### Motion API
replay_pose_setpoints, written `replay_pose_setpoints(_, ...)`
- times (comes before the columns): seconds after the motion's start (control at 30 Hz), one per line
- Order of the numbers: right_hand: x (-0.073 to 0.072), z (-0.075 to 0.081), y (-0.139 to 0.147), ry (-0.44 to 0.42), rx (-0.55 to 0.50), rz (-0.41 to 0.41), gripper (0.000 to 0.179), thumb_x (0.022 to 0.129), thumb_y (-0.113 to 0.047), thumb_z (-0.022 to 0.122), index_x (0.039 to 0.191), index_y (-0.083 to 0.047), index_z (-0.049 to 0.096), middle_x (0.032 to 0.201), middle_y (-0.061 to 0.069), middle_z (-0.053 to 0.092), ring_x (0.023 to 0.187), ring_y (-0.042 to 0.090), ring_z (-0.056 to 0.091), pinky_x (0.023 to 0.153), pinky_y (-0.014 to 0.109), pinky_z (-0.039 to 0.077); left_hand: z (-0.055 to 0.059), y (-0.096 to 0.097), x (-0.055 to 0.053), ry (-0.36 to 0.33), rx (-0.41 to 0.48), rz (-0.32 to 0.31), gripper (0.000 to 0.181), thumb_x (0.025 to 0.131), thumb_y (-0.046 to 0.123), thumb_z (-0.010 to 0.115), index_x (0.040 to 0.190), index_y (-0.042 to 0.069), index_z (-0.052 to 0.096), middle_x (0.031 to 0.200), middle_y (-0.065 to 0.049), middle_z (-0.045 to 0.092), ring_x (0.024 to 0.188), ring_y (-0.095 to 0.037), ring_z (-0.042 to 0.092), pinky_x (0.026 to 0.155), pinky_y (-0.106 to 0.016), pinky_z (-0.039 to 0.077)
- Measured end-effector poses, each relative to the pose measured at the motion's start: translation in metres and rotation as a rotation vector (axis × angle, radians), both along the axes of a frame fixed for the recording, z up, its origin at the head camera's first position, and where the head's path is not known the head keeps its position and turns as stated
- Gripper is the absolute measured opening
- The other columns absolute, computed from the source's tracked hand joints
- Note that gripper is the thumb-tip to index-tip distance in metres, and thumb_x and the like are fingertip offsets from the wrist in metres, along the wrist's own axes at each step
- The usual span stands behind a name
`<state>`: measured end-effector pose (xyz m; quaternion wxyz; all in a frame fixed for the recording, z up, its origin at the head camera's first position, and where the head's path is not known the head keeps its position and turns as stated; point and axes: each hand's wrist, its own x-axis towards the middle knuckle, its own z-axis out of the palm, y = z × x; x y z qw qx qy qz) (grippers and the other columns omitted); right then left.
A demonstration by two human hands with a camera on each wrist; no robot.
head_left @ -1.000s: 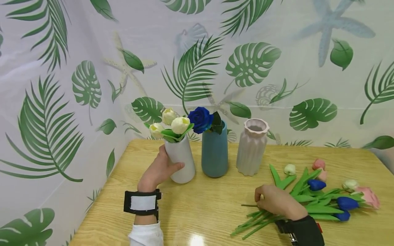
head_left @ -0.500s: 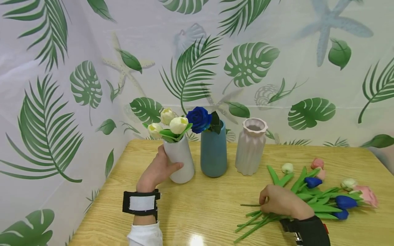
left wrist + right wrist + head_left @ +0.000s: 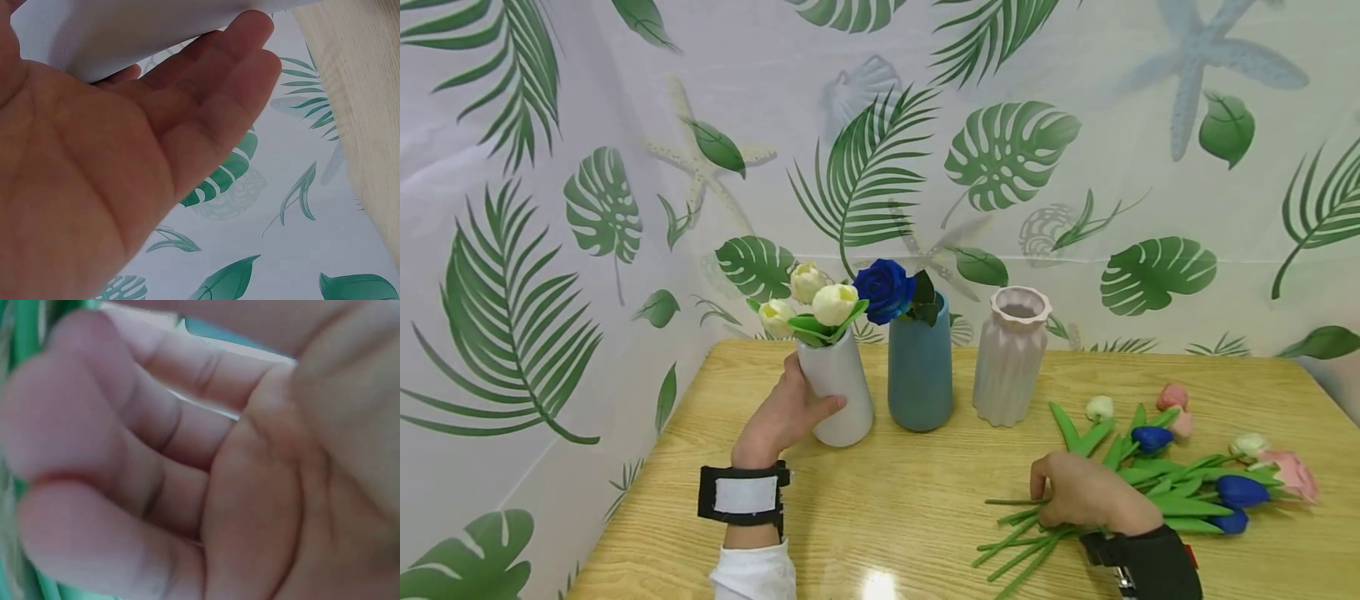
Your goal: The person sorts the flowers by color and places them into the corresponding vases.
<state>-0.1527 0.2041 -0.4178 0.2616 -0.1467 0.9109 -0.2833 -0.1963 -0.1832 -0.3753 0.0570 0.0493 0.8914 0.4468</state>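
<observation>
My left hand [image 3: 784,417] grips the white vase [image 3: 842,400], thumb across its front, fingers behind. The vase tilts slightly and holds several cream tulips [image 3: 833,305]. In the left wrist view the left palm [image 3: 75,181] lies beside the vase's pale wall [image 3: 125,37]. At the right my right hand [image 3: 1093,493] is low over a pile of loose flowers, fingers curled, pinching among the green stems [image 3: 1022,542]. The upper blue tulip [image 3: 1152,439] seems to be the one held; its stem is hidden under the hand. In the right wrist view the fingertips [image 3: 56,419] meet green stems.
Right of the white vase stands a blue vase [image 3: 920,375] with a blue rose [image 3: 885,290]. Beside it is a pinkish ribbed vase [image 3: 1011,367]. Pink flowers [image 3: 1288,475], white tulips [image 3: 1249,446] and more blue tulips [image 3: 1242,491] lie on the wooden table [image 3: 910,508].
My right hand has shifted slightly right among the stems. The upper blue tulip has slid left and a little away from me. My left hand stays on the white vase.
</observation>
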Motion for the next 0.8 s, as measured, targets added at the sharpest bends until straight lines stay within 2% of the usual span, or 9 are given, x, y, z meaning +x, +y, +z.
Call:
replay_pose_setpoints(0.13, -0.001, -0.003, -0.001, 0.032, 0.02, -0.011, 0.014, 0.082, -0.003, 0.076, 0.083, -0.013, 0.066, 0.072, 0.003, 0.057, 0.056, 0.017, 0.047, 0.054, 0.031, 0.038, -0.001, 0.0, 0.0, 0.002, -0.009, 0.001, 0.096, 0.093, 0.026, 0.071, 0.155, 0.002, 0.002, 0.153, -0.026, 0.033, 0.139, -0.04, 0.038, 0.113, -0.055, 0.033)
replay_pose_setpoints(0.3, -0.002, -0.006, -0.002, 0.104, 0.011, 0.019, 0.012, 0.089, -0.009, 0.072, 0.081, -0.015, 0.065, 0.063, 0.0, 0.053, 0.051, 0.013, 0.04, 0.05, 0.027, 0.032, -0.003, 0.0, 0.001, 0.0, -0.015, 0.004, 0.096, 0.093, 0.027, 0.071, 0.154, 0.002, 0.002, 0.153, -0.025, 0.033, 0.139, -0.04, 0.038, 0.113, -0.055, 0.033)
replay_pose_setpoints(0.43, -0.001, -0.004, -0.005, 0.147, -0.033, -0.001, 0.008, 0.095, -0.013, 0.065, 0.088, -0.015, 0.063, 0.058, -0.002, 0.047, 0.049, 0.011, 0.035, 0.048, 0.025, 0.029, -0.003, 0.0, 0.002, -0.005, -0.013, 0.005, 0.096, 0.093, 0.028, 0.071, 0.155, 0.002, 0.002, 0.153, -0.025, 0.033, 0.139, -0.04, 0.039, 0.113, -0.055, 0.033)
replay_pose_setpoints(0.5, 0.0, -0.001, -0.006, 0.162, -0.076, -0.037, 0.004, 0.098, -0.014, 0.062, 0.095, -0.012, 0.063, 0.058, 0.0, 0.049, 0.047, 0.013, 0.041, 0.047, 0.026, 0.033, -0.003, 0.0, 0.002, -0.008, -0.012, 0.005, 0.096, 0.093, 0.028, 0.071, 0.155, 0.002, 0.002, 0.153, -0.026, 0.033, 0.139, -0.04, 0.039, 0.112, -0.055, 0.033)
replay_pose_setpoints(0.6, 0.0, 0.004, -0.009, 0.185, -0.174, -0.138, 0.015, 0.101, -0.018, 0.058, 0.107, -0.005, 0.062, 0.069, 0.006, 0.062, 0.051, 0.019, 0.055, 0.049, 0.03, 0.043, -0.003, 0.0, 0.002, -0.001, -0.013, 0.003, 0.097, 0.093, 0.027, 0.071, 0.155, 0.002, 0.001, 0.153, -0.026, 0.033, 0.139, -0.04, 0.039, 0.112, -0.055, 0.033)
replay_pose_setpoints(0.67, 0.0, 0.008, -0.011, 0.204, -0.246, -0.215, 0.026, 0.102, -0.021, 0.057, 0.117, 0.0, 0.06, 0.086, 0.016, 0.069, 0.058, 0.023, 0.064, 0.052, 0.035, 0.05, -0.003, 0.001, 0.002, 0.006, -0.013, -0.001, 0.097, 0.094, 0.027, 0.07, 0.155, 0.001, 0.0, 0.152, -0.027, 0.032, 0.139, -0.041, 0.039, 0.112, -0.055, 0.033)
replay_pose_setpoints(0.8, 0.001, 0.013, -0.015, 0.22, -0.405, -0.363, 0.046, 0.104, -0.03, 0.054, 0.135, 0.004, 0.051, 0.118, 0.029, 0.064, 0.076, 0.024, 0.071, 0.061, 0.038, 0.057, -0.003, 0.0, 0.002, 0.014, -0.02, -0.005, 0.096, 0.094, 0.027, 0.069, 0.154, -0.001, 0.0, 0.152, -0.028, 0.032, 0.138, -0.042, 0.039, 0.112, -0.056, 0.033)
